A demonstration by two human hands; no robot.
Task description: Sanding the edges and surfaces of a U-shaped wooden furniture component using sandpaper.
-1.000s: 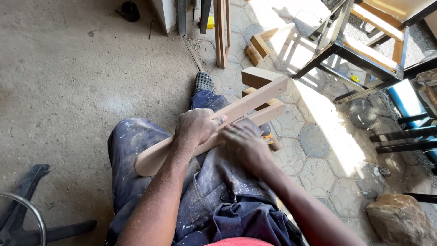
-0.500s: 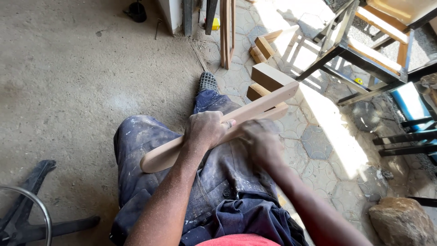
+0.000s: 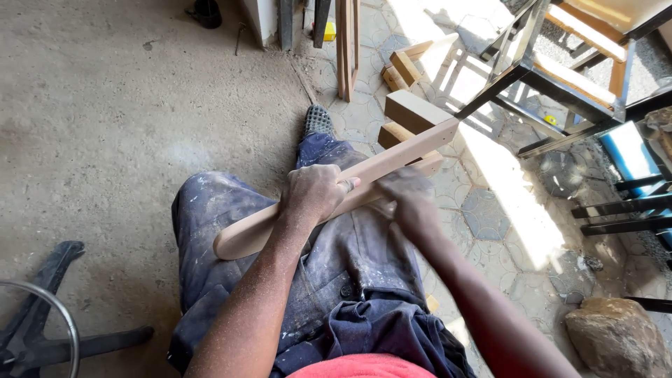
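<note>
I see bare concrete floor [image 3: 119, 126] open to my left, while wood blocks [image 3: 413, 112] and a metal frame [image 3: 560, 84] crowd the far right. Across my lap, the curved wooden piece [image 3: 266, 227] runs from near left to far right. My left hand [image 3: 313, 192] is wrapped knuckles-up around its middle, and my right hand [image 3: 411, 204], blurred, presses on it just beyond; I cannot tell its grip.

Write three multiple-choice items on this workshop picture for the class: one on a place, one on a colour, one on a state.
1. Where does the long pale curved wooden piece lie?
A across the person's lap
B on a chair seat
C flat on the floor
2. What colour are the paint-stained work trousers?
A white
B blue
C green
3. What is the left hand doing?
A hanging free
B lying flat on the floor
C closed round the wood
Answers: 1 A, it crosses the thighs; 2 B, blue cloth shows under the stains; 3 C, its fingers wrap the piece.
</note>
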